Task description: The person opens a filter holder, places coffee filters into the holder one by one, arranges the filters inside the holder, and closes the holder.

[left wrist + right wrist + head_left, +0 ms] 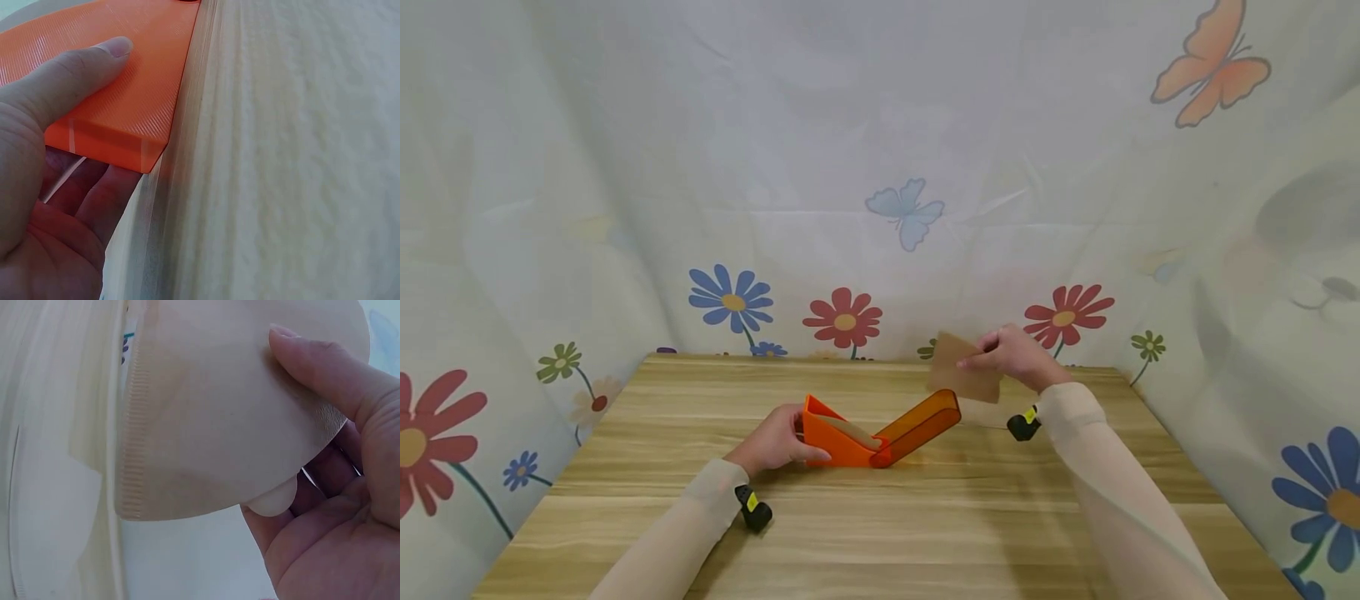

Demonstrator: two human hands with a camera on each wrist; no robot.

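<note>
Cloth backdrop (pixel 775 125), printed with flowers and butterflies, spans the far side of my feeds. Wooden table (pixel 880 533) in front of it. Orange box (pixel 838 446) on the table, around the middle; its amber lid (pixel 921 427) stands open, angled out to the right. I have the left hand (pixel 782 437) at the box's left end: thumb laid along one face, fingers behind it, gripping.

Right hand (pixel 1017 357) is raised at far right, pinching brown paper (pixel 958 371) between thumb on the front and fingers behind. Paper is just beyond the lid; contact between them I cannot tell. Pale patch (pixel 53 512) on the table near that hand: sheet or reflection, unclear. Inside the box, a paper edge (pixel 853 432) shows. Smallest: a rounded tab (pixel 275 501) below the held paper.

Risks, my judgement: a slack left grip could let the box slide or tip if the lid were knocked. Lowering the paper carelessly could catch its edge on the lid and bend it. Too firm a pinch could crease it. I cannot tell one layer from several; stacked layers could slip apart.
</note>
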